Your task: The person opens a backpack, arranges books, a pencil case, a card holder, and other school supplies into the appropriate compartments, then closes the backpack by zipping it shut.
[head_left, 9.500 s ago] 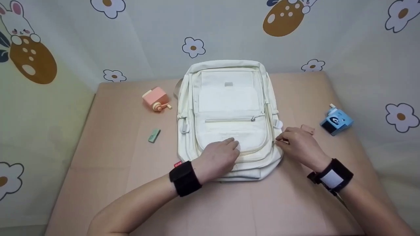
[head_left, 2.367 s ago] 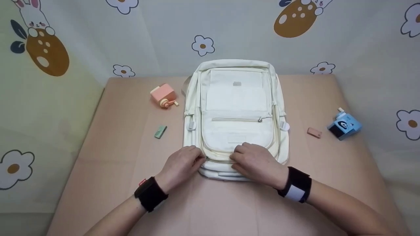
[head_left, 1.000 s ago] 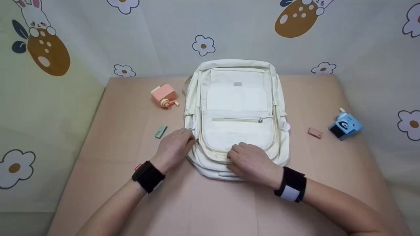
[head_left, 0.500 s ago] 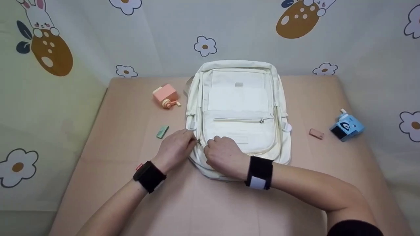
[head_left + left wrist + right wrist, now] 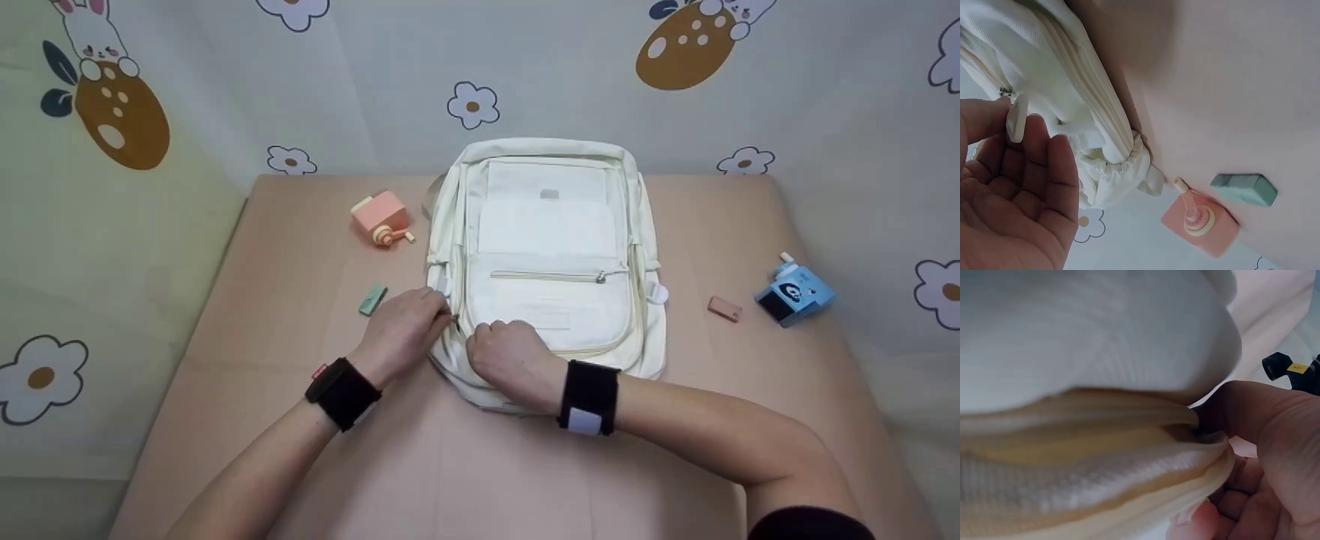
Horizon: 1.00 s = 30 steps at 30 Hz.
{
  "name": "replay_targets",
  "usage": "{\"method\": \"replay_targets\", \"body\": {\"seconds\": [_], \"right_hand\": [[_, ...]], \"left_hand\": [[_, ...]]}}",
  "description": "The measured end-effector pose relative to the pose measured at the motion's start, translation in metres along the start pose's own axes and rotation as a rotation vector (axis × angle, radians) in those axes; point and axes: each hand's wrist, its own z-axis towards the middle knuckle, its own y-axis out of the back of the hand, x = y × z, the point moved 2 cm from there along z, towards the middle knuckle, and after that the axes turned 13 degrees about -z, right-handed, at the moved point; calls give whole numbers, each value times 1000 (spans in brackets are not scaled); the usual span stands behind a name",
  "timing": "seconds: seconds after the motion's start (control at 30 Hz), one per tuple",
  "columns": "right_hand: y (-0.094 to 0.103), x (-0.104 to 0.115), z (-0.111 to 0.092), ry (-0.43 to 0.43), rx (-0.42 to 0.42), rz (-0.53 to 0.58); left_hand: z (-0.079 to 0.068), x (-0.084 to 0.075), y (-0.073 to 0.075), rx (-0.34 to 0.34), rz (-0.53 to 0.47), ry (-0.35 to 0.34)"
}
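In the head view, your cream backpack (image 5: 555, 229) rests on the table (image 5: 510, 480), lower front partly covered by your right hand (image 5: 517, 360). The left wrist view reveals the pale pull (image 5: 1017, 119), hidden from your head, pinched by your left hand (image 5: 1024, 180). The right wrist view, blurry and cropping the backpack, shows your right hand pinching its fabric edge.

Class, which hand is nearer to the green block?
Left. The left hand is close beside the green block, at the side of the backpack; the right hand is farther right, over its lower front.
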Motion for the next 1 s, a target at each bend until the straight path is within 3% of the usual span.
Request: {"method": "replay_targets", "body": {"seconds": [0.13, 0.27, 0.67, 0.83, 1.0], "right_hand": [[0, -1, -2, -5, -39, -14], [-1, 1, -3, -4, -62, -25], [-1, 3, -4, 42, -34, -36], [-2, 3, -5, 33, -43, -27], [-1, 2, -8, 32, -34, -26]], "left_hand": [[14, 3, 4, 9, 37, 4], [31, 8, 7, 37, 76, 50], [79, 32, 12, 27, 108, 164], [87, 38, 11, 13, 111, 204], [86, 40, 10, -2, 113, 195]]}}
